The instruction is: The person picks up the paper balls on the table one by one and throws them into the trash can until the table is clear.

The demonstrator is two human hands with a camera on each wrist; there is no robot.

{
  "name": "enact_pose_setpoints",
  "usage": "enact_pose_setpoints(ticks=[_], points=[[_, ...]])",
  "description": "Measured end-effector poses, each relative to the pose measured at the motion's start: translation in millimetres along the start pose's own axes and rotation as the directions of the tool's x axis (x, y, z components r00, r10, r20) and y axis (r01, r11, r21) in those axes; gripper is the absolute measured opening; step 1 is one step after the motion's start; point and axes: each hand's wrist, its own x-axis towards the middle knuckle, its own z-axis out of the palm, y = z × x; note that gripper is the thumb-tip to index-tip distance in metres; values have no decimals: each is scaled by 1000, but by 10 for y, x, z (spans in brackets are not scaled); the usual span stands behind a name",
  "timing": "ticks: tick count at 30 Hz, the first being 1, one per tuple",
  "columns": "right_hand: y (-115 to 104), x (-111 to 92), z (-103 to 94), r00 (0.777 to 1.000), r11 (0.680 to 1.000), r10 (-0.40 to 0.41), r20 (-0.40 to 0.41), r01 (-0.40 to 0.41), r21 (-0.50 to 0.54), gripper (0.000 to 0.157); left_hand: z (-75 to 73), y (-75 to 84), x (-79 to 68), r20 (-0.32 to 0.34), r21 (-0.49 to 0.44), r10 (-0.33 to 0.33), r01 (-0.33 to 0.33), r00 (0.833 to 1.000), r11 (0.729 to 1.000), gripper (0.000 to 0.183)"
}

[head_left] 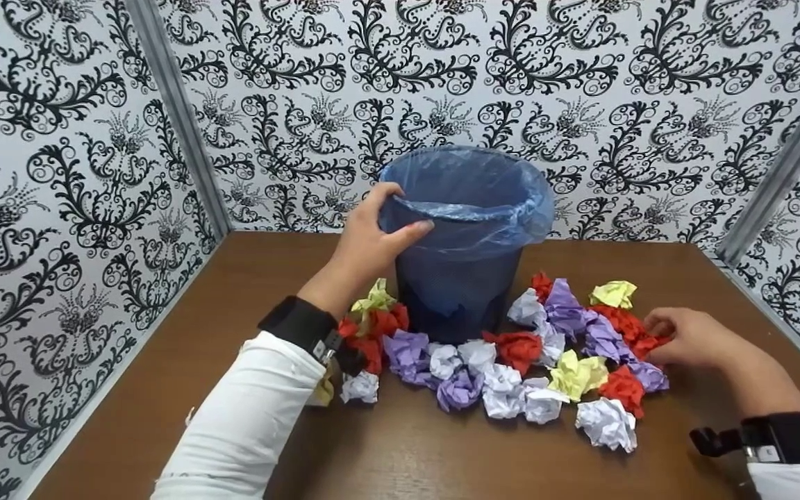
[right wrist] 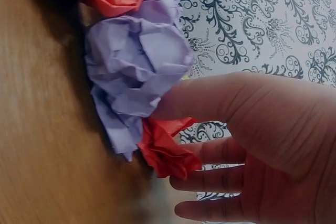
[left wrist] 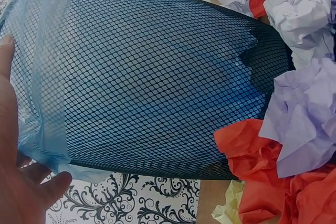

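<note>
My left hand (head_left: 376,232) grips the rim of a dark mesh waste bin (head_left: 459,288), thumb outside and fingers over the edge. A translucent blue bag (head_left: 473,239) lines the bin and folds down over its rim. At the right end of the crumpled paper, my right hand (head_left: 695,338) has thumb and fingers around a red paper ball (right wrist: 168,153). A purple paper ball (right wrist: 139,61) beside it covers the thumb's tip in the right wrist view. Its fingers (right wrist: 215,178) reach behind the red paper, spread slightly apart.
Several white, red, purple and yellow paper balls lie around the bin's base on the brown table (head_left: 400,444), among them a yellow one (head_left: 577,375) and a white one (head_left: 607,423). Patterned wall panels (head_left: 428,83) enclose the back and sides.
</note>
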Motion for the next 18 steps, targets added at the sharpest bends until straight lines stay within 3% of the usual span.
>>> enact_pose_setpoints(ticks=[4, 18], points=[[29, -2, 39, 1000, 1000, 11, -11, -11, -6, 44, 22, -12, 9, -7, 0, 26, -26, 1000, 1000, 62], [54, 22, 122, 999, 999, -4, -39, 2, -42, 33, 15, -47, -1, -18, 13, 16, -16, 1000, 1000, 64]])
